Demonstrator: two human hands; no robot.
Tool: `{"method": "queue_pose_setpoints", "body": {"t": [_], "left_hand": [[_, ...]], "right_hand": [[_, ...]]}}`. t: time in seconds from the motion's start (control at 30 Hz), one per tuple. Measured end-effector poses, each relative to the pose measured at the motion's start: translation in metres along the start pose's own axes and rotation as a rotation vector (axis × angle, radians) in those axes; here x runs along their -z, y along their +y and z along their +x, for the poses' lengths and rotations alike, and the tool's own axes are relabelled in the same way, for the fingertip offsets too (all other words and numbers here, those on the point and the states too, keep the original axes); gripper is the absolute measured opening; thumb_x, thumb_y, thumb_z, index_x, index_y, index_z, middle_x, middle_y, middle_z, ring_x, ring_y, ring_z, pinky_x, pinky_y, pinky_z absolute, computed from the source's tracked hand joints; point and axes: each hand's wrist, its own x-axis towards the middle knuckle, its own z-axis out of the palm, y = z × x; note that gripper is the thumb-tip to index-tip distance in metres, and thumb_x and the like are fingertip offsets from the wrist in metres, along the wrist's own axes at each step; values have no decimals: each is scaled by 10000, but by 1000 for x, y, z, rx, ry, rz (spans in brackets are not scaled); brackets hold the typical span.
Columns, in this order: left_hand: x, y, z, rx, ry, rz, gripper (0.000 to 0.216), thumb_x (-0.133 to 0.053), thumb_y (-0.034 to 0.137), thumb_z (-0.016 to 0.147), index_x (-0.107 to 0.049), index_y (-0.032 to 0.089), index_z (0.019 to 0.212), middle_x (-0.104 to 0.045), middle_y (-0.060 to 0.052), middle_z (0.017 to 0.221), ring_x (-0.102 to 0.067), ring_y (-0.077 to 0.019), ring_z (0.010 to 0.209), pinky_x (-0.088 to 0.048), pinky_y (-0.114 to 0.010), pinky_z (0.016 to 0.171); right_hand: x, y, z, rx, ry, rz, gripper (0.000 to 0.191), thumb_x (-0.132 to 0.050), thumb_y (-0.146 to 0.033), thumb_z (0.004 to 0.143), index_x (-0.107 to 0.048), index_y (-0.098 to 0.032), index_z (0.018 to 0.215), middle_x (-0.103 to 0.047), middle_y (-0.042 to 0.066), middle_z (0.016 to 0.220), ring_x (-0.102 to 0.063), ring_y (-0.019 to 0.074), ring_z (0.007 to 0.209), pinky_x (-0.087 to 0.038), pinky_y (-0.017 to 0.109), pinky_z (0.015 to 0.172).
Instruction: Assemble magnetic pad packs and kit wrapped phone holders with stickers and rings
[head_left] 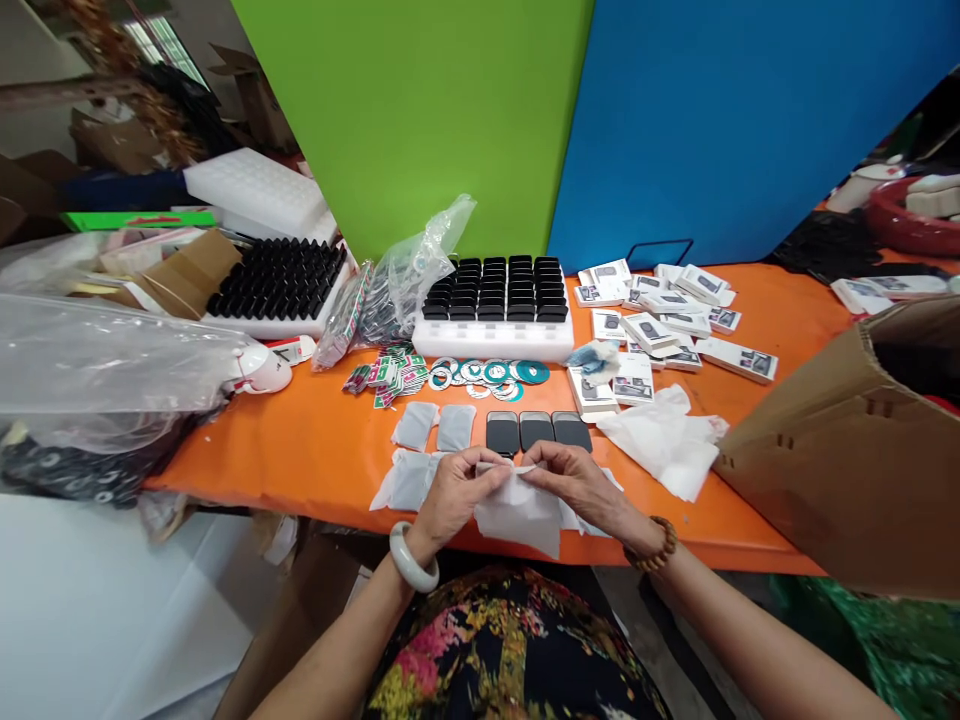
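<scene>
My left hand [454, 492] and my right hand [586, 487] meet at the table's front edge. Between their fingertips they pinch the top edge of a thin white bag [519, 520], which hangs down; I cannot tell whether anything is inside it. Just beyond my fingers lie three dark rounded flat devices [537, 430] in a row. Left of them, two similar devices in whitish bags [454, 428] lie flat. Another bagged device [409, 482] rests beside my left hand, and more white wrapping shows partly under my right hand.
Behind stands a white foam tray [491, 340] of black devices. Round stickers [495, 372] and small cards [394, 372] lie before it. To the right are small white boxes [660, 330], loose white bags [667, 440] and a tall cardboard box [810, 450]. Another filled tray [296, 325] sits left.
</scene>
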Motion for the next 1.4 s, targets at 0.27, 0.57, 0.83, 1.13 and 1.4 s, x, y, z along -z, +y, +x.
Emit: {"method": "queue_pose_setpoints", "body": {"t": [0.27,0.57,0.83,1.13,1.4], "left_hand": [[-6,-7,9,69,73,-229,383,-742,463,696,-568,126,639,-486,45,577,-397,-51,530,-309,-172,497],[-3,-14,-4,361,-27,-630,368,-828,387,610,-566,151,716,-567,20,646,-504,-83,559,-409,-210,574],[29,-9,0,181,-133,-76,433,-718,504,709,-501,140,615,-385,62,568,-301,-52,519,-235,-205,502],[48,4,8,6,-248,380,200,-645,307,755,-595,150,641,-548,10,637,-473,-115,623,-334,-236,601],[49,7,15,-151,-256,763,121,-576,213,816,-641,168,725,-644,-34,763,-570,-165,731,-385,-259,685]], "right_hand": [[-1,5,6,12,81,49,338,-659,-496,773,-574,-176,706,-484,-20,669,-390,105,616,-286,243,558],[-30,36,-4,-22,161,212,485,-577,-602,802,-370,-200,627,-304,-43,623,-251,100,574,-226,246,525],[-24,35,0,-94,-70,252,509,-594,-621,779,-352,-204,615,-283,-55,589,-218,90,534,-197,248,501],[1,18,37,137,-71,-418,261,-519,-456,889,-554,-198,905,-539,17,862,-472,136,697,-371,265,625],[12,15,87,1,-83,-1267,410,-674,-251,745,-511,-155,1109,-562,151,1116,-500,314,1024,-367,412,845]]}}
